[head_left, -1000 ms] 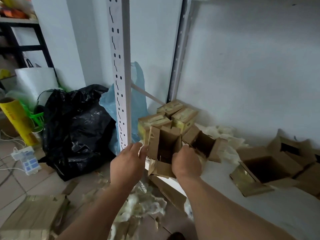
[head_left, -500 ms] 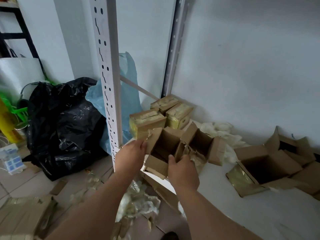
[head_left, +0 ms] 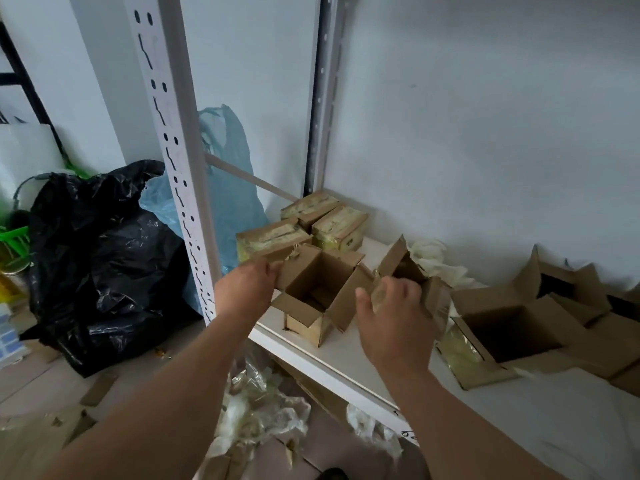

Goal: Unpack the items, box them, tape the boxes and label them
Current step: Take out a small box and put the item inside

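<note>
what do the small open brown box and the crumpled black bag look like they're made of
Small open brown box: seemingly matte corrugated cardboard, with stiff folded flaps and raw edges. Crumpled black bag: likely thin glossy plastic film, given its sharp shiny creases.

A black rubbish bag (head_left: 104, 258) slumps beside a blue plastic bag (head_left: 225, 188), with possibly crumpled wrapping (head_left: 263, 414) below.

- Honestly nothing here reads cleanly.
- There's a dark handwritten scrawl on the front edge of the white shelf (head_left: 346, 379), down near the right forearm, but it's cut off and I can't make it out.
- One of the taped boxes (head_left: 341, 227) at the back has a small dark mark on its side, too tiny and blurry to read.
</note>
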